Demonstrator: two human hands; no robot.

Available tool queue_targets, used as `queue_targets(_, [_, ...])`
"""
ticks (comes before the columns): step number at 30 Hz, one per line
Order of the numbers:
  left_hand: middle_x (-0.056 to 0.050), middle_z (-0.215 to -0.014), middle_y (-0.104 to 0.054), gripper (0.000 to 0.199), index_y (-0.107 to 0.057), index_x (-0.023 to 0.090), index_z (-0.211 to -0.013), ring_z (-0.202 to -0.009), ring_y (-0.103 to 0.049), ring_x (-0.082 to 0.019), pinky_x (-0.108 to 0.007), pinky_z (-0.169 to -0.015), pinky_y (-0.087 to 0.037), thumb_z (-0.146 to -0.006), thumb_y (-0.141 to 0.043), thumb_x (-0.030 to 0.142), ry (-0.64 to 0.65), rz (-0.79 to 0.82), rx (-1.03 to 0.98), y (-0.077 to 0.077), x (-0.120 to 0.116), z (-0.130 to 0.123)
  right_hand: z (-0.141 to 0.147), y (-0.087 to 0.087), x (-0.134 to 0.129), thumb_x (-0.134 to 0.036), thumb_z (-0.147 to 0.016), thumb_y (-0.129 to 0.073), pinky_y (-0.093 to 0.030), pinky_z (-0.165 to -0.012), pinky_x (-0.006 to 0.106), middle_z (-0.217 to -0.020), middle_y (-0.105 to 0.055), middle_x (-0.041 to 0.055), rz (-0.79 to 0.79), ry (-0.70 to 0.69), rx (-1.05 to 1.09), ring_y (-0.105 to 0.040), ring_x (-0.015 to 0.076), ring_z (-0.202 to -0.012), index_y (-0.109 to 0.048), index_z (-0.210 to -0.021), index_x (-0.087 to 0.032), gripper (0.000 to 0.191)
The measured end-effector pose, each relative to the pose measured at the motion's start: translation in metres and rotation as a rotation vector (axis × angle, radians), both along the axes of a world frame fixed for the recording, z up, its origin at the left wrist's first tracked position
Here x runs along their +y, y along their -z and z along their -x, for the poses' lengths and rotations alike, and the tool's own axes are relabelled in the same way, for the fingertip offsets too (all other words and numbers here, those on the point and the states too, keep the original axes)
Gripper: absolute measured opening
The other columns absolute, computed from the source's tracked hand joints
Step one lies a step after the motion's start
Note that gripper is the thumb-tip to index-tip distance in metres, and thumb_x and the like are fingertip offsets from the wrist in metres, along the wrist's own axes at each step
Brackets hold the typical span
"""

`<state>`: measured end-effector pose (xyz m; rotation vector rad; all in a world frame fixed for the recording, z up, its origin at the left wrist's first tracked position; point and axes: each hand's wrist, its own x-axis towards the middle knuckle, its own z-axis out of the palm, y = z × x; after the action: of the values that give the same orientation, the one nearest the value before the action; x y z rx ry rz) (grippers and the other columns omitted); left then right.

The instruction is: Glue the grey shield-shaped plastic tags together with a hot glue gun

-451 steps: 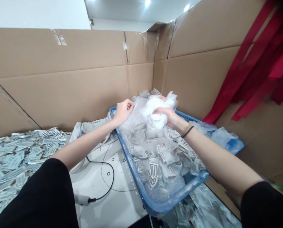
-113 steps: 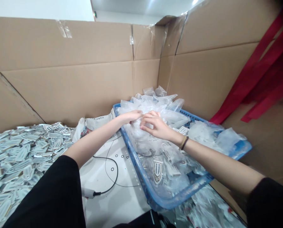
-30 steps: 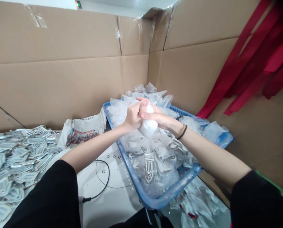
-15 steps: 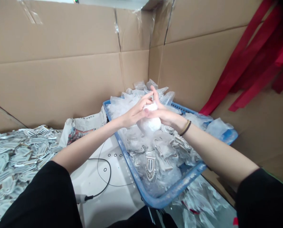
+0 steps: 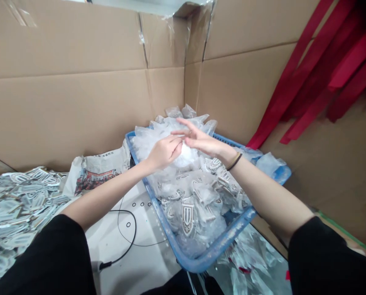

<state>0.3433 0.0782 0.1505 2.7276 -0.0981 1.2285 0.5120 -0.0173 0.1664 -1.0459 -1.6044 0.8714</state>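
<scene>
Both my hands meet above a blue plastic basket (image 5: 198,264). My left hand (image 5: 165,152) has its fingers curled and pressed together; whatever they may pinch is hidden. My right hand (image 5: 205,142) is beside it with fingers stretched out, their tips touching or almost touching the left fingers. Just under the hands shows a bright white plastic bundle (image 5: 189,157); I cannot tell whether it is held. Clear bags with shield-shaped patches fill the basket, one patch (image 5: 188,218) showing plainly near the front.
A heap of loose patches (image 5: 20,209) spreads on the left beside a newspaper sheet (image 5: 101,172). A black cable (image 5: 133,237) crosses the white table (image 5: 130,262). Red ribbons (image 5: 293,98) hang at right. Cardboard walls (image 5: 78,102) stand behind; more clear bags (image 5: 253,250) lie below the basket.
The white bundle was between my two hands and now shows lower, beneath them. My left fingers have curled in, and my right fingers point further left. The whole view has shifted slightly.
</scene>
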Motion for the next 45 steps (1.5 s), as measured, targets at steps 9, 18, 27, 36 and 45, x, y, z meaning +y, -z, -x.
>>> queue_targets(9, [0.002,-0.064,-0.054,0.027,-0.054,0.02,-0.083,-0.056,-0.05,-0.013,-0.027,-0.057,-0.039,-0.099,-0.038,0.034,-0.018,0.159,0.224,0.011,0.008,0.008,0.022,0.02,0.013,-0.045,-0.062,-0.091,-0.048,-0.106,0.045,-0.123,-0.069,0.0097,-0.058,-0.008,-0.291,-0.064,0.028,-0.115,-0.056,-0.137,-0.017,0.087])
queue_targets(18, [-0.011,-0.12,-0.063,0.024,-0.039,0.022,-0.113,-0.097,-0.065,-0.016,-0.03,-0.079,-0.05,-0.097,-0.049,0.037,0.049,0.518,-0.055,0.01,0.05,0.014,-0.021,-0.019,0.002,-0.038,-0.071,-0.078,-0.049,-0.078,0.036,-0.088,-0.072,0.0046,-0.166,0.374,-0.529,-0.065,0.0244,-0.083,-0.071,-0.093,-0.017,0.032])
queue_targets(27, [-0.01,-0.112,-0.075,0.031,-0.067,0.018,-0.11,-0.095,-0.068,-0.024,-0.031,-0.078,-0.047,-0.086,-0.059,0.036,-0.427,0.17,1.012,0.031,0.088,0.041,-0.109,0.02,0.047,-0.029,-0.078,-0.072,-0.049,-0.089,0.036,-0.11,-0.073,0.0147,-0.046,0.855,-0.843,-0.067,0.0306,-0.102,-0.066,-0.104,-0.014,0.031])
queue_targets(36, [-0.003,-0.086,-0.077,0.028,-0.077,0.021,-0.083,-0.078,-0.067,-0.021,-0.028,-0.068,-0.044,-0.059,-0.083,0.034,-0.377,0.251,1.266,0.038,0.089,0.033,-0.116,0.07,0.076,-0.009,-0.077,-0.071,-0.05,-0.094,0.037,-0.116,-0.072,0.0198,0.275,0.649,-1.138,-0.067,0.032,-0.112,-0.066,-0.102,-0.015,0.027])
queue_targets(45, [-0.005,-0.088,-0.07,0.019,-0.066,0.016,-0.092,-0.078,-0.059,-0.017,-0.027,-0.071,-0.043,-0.088,-0.051,0.028,-0.329,0.355,0.901,0.033,0.089,0.039,-0.071,0.005,0.073,-0.044,-0.083,-0.073,-0.043,-0.104,0.058,-0.134,-0.059,0.0227,0.108,0.82,-1.032,-0.054,0.0414,-0.127,-0.055,-0.133,-0.015,0.06])
